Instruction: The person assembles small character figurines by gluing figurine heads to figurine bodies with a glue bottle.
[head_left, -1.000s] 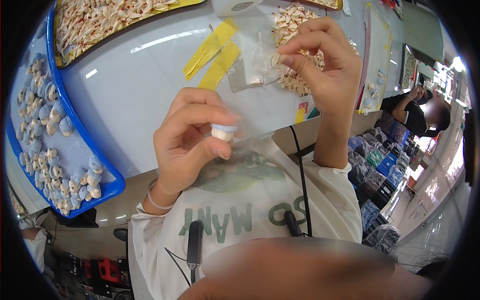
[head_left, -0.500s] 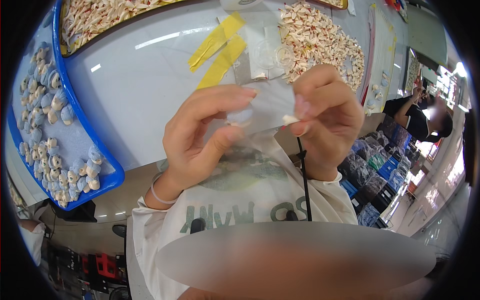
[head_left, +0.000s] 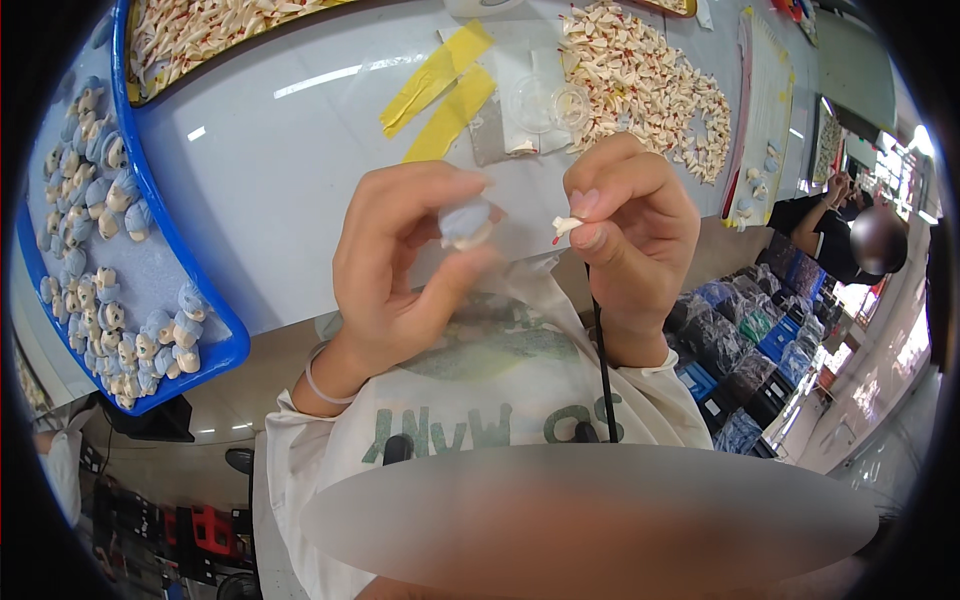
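Observation:
Between the thumb and fingers of my left hand (head_left: 395,265) is a small figurine head (head_left: 466,222), light blue on top and cream below, slightly blurred. My right hand (head_left: 640,235) pinches a small cream piece with a red tip (head_left: 565,228), the tip pointing down and left. A short gap separates the two parts, both held above the table's near edge. Beyond my right hand lies a large heap of similar cream, red-tipped pieces (head_left: 640,85). At the left, a blue tray (head_left: 235,345) carries many more blue-and-cream heads (head_left: 120,190).
Yellow tape strips (head_left: 440,75) stick to the pale table (head_left: 280,180). Clear round plastic dishes (head_left: 535,103) lie beside the heap. Another tray of cream pieces (head_left: 200,35) stands at the far left. Bagged crates (head_left: 740,340) and another person (head_left: 835,225) are at the right.
My right hand has moved left, closer to the head, and the red tip of its piece has turned down-left. The head in my left hand has shifted slightly and turned.

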